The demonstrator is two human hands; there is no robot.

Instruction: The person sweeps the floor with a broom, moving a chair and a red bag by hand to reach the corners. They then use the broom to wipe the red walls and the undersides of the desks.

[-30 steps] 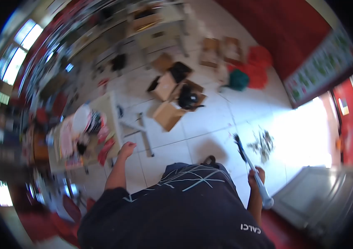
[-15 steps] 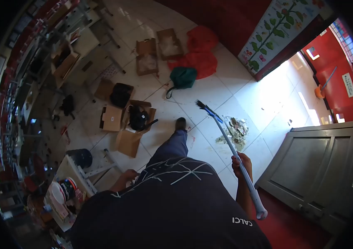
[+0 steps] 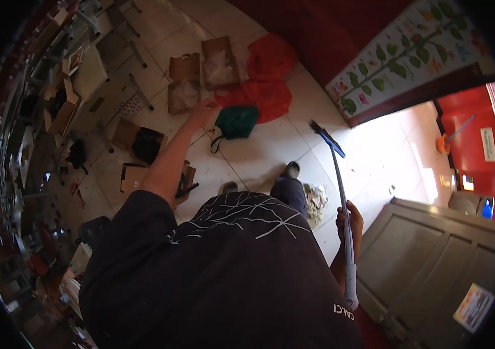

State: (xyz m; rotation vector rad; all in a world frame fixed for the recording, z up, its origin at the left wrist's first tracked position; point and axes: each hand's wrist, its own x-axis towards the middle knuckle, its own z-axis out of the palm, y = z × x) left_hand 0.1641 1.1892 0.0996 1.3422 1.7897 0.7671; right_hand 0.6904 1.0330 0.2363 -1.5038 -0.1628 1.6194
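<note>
My right hand (image 3: 349, 223) is wrapped round the grey handle of a broom (image 3: 341, 174), whose blue head and dark bristles point up and away above the tiled floor. My left arm is stretched forward, and my left hand (image 3: 205, 109) is in front of a red plastic bag (image 3: 262, 96) and a dark green bag (image 3: 237, 122); its fingers are blurred. Whether it touches either bag is unclear. A pile of litter (image 3: 316, 203) lies on the floor beside my foot, partly hidden by my leg.
Open cardboard boxes (image 3: 183, 96) lie beyond my left arm, with more boxes (image 3: 133, 176) behind it. Tables and chairs line the left side. At the right are a grey-brown door (image 3: 433, 256), a bright doorway and an orange object (image 3: 443, 145) by the red wall.
My left hand has moved from beside my body out over the floor near the bags. The broom has shifted right and stands more upright. My feet have moved, one now beside the litter.
</note>
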